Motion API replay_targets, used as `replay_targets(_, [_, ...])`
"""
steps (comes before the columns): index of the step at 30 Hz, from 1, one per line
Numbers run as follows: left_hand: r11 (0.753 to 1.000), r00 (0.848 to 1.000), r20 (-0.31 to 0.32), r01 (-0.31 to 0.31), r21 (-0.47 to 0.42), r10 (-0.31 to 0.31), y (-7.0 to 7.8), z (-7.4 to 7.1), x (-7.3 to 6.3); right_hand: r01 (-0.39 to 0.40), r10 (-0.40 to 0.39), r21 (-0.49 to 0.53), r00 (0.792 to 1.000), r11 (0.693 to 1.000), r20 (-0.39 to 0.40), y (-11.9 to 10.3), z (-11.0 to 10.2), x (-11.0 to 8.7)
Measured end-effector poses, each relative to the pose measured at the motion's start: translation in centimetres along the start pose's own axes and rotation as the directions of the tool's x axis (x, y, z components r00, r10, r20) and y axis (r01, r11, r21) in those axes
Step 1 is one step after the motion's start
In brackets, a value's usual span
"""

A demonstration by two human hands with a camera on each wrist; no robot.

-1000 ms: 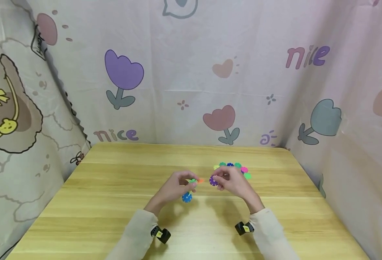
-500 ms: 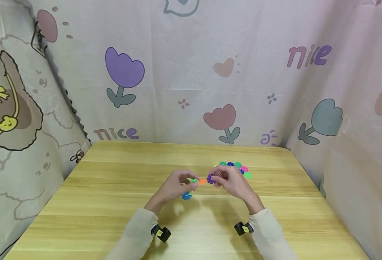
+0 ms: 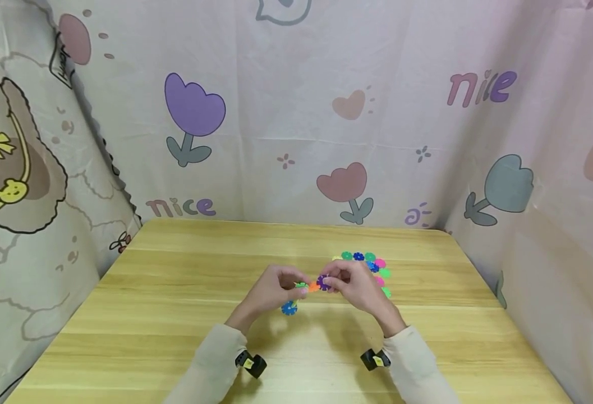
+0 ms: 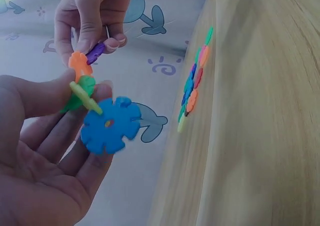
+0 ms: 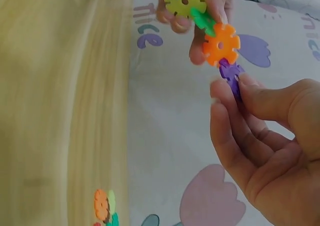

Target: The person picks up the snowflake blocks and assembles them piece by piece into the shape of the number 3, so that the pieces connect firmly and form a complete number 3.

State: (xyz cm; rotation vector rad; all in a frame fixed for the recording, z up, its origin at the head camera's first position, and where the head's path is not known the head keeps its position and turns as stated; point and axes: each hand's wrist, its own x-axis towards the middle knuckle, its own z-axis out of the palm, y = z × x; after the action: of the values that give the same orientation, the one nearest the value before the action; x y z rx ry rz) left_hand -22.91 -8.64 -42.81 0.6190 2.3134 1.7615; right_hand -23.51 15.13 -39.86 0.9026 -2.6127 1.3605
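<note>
My left hand point(image 3: 275, 287) pinches a green notched plastic disc point(image 4: 86, 85) between thumb and fingers, above the table. Linked to it are a yellow disc point(image 5: 185, 0), a blue disc point(image 4: 111, 126) hanging toward me, and an orange disc point(image 5: 221, 44) on the right. A purple disc point(image 5: 231, 76) is pinched by the thumb and fingertips of my right hand point(image 3: 359, 283). In the right wrist view the purple disc's edge meets the orange disc's edge, slots overlapping.
Several more coloured discs point(image 3: 380, 263) lie flat on the wooden table point(image 3: 200, 269), behind and right of my right hand, which partly covers them. A printed curtain point(image 3: 256, 112) hangs at the table's back and sides.
My right hand has moved left and brought the purple disc from apart to touching the orange disc. The left hand has stayed nearly in place, its chain turning slightly.
</note>
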Motion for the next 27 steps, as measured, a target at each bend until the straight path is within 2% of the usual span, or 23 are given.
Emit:
replay_targets(6, [1.0,0.999,-0.05,0.005,0.017,-0.004,-0.05,0.16,-0.12,0.009,-0.01,-0.022,1.0,1.0,-0.023,-0.28,0.94,0.01])
replay_targets(12, [1.0,0.998,-0.055,0.003,-0.001,-0.003,0.12,0.2,-0.13,-0.004,0.003,-0.016,1.0,1.0,-0.023,-0.65,0.89,0.01])
replay_targets(19, [0.999,0.999,0.027,-0.029,-0.024,0.029,0.18,-0.09,0.0,-0.004,0.004,0.006,0.998,1.0,-0.063,-0.48,0.21,0.05])
replay_targets(27, [0.996,0.992,0.128,0.001,-0.085,0.01,0.17,-0.42,-0.28,-0.05,0.052,0.069,0.998,0.996,-0.019,-0.03,0.23,-0.01])
